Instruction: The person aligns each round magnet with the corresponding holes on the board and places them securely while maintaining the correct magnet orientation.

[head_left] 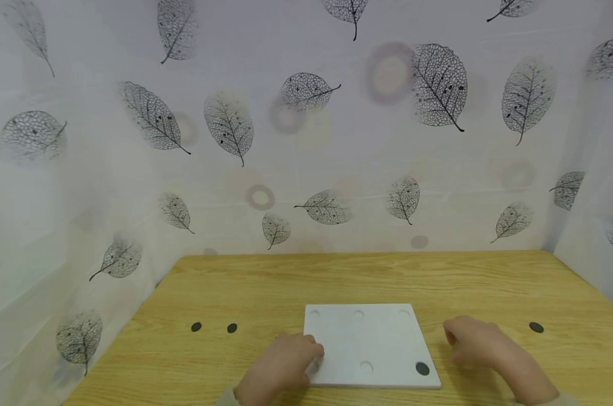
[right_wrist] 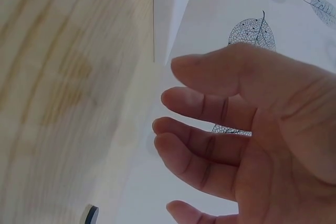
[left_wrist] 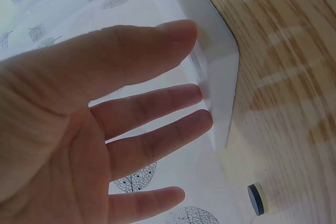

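Observation:
A white board (head_left: 364, 344) with shallow round recesses lies on the table. One small dark disc (head_left: 422, 369) sits at its front right corner. My left hand (head_left: 285, 361) is at the board's front left edge, fingers over a partly hidden recess. In the left wrist view its fingers (left_wrist: 157, 148) are nearly straight, thumb apart, and no held thing shows. To the right of the board hovers my right hand (head_left: 481, 344), loosely curled. The right wrist view shows nothing between its thumb and fingers (right_wrist: 197, 166).
Two dark discs, an outer one (head_left: 197, 326) and an inner one (head_left: 232, 327), lie left of the board. Another disc (head_left: 537, 327) lies beyond my right hand. A pale leaf-print curtain (head_left: 336, 141) encloses the wooden table (head_left: 367, 276) behind and at both sides.

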Available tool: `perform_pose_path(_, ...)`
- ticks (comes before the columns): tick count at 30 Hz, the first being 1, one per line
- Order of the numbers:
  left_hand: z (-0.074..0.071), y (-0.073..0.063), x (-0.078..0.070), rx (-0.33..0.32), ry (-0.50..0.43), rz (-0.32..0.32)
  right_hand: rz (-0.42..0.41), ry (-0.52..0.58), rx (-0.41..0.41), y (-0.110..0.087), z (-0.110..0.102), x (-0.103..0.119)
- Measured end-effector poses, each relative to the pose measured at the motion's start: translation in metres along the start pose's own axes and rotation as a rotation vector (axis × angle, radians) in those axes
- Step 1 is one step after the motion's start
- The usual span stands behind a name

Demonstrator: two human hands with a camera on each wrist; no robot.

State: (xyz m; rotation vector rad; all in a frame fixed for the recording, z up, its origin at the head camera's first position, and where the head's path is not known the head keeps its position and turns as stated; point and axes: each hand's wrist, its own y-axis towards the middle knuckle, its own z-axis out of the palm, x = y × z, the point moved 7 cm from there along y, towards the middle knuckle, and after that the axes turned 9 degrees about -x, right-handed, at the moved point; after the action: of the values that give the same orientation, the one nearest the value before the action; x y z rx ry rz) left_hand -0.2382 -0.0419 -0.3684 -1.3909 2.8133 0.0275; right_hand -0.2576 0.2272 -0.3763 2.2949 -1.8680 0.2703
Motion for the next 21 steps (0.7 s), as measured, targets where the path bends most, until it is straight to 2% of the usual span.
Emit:
perform_pose_path(9,-0.001,0.000,-0.001,-0.006,0.000,0.002,0.029,0.035,0.014,-0.001,-0.005,-0.010)
perform_pose_path(21,0.000,0.000,-0.001,-0.004,-0.003,-0.004,0.007,0.026,0.012,0.000,-0.006,-0.017)
